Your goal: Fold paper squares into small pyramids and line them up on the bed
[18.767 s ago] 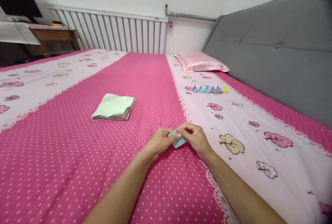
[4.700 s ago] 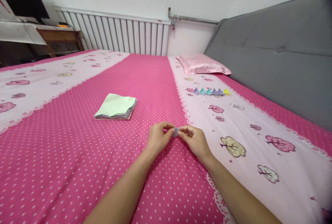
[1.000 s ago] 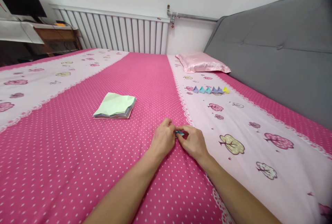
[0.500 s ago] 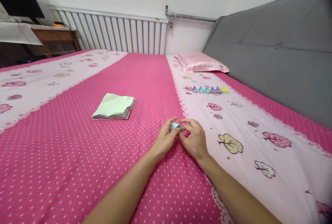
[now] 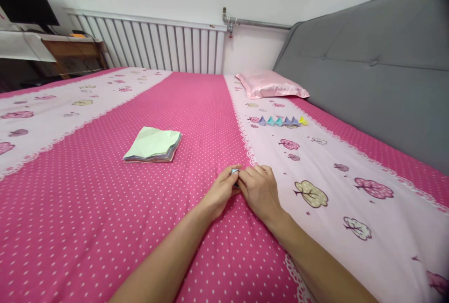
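Note:
A small piece of folded light-blue paper is held between my two hands, low over the pink dotted bedspread. My left hand pinches it from the left, thumb against the paper. From the other side my right hand closes on its right edge, fingers curled. Most of the paper is hidden behind the fingers. To the left lies a stack of paper sheets, pale green on top. Several small folded paper pieces in purple, turquoise and yellow stand in a row farther off to the right.
The bedspread carries pink dotted and pale tree-print bands. A pink pillow lies at the far right, against a grey padded headboard. Beyond the bed are a white radiator and a desk with a monitor.
My right hand has closed in on the paper, its fingers now curled. Less of the light-blue paper shows between my hands. The stack and the row lie as before.

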### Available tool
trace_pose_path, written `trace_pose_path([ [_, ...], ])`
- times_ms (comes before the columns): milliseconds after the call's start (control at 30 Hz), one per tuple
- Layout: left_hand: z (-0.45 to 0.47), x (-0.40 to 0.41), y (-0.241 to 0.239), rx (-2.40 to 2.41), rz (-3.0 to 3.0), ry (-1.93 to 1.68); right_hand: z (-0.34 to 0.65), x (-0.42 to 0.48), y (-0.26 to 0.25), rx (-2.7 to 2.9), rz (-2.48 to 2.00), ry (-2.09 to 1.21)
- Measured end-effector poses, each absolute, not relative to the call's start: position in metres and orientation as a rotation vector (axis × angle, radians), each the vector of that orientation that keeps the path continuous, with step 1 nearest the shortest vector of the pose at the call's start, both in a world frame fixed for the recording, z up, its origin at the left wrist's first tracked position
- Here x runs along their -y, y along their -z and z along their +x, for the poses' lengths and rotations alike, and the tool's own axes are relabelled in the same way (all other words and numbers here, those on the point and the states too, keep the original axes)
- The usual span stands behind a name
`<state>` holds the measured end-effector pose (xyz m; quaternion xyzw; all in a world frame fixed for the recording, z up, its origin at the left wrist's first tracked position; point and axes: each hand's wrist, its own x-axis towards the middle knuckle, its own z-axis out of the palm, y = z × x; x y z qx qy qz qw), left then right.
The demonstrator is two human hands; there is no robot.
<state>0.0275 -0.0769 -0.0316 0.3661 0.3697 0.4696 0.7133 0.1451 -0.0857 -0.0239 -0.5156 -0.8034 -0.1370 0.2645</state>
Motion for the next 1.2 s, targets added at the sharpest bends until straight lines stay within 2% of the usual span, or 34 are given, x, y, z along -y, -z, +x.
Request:
trace_pose_path([
  [300,0.025,0.078,0.027,-0.701,0.771,-0.986,0.147,0.083,0.03,2.159,-1.279,0.247],
  [667,0.024,0.076,0.024,-0.722,0.639,-1.038,0.147,0.087,0.025,2.037,-1.378,0.171],
  [1200,0.006,0.063,0.011,-0.546,0.425,-0.978,0.142,0.089,0.026,1.924,-1.118,0.032],
])
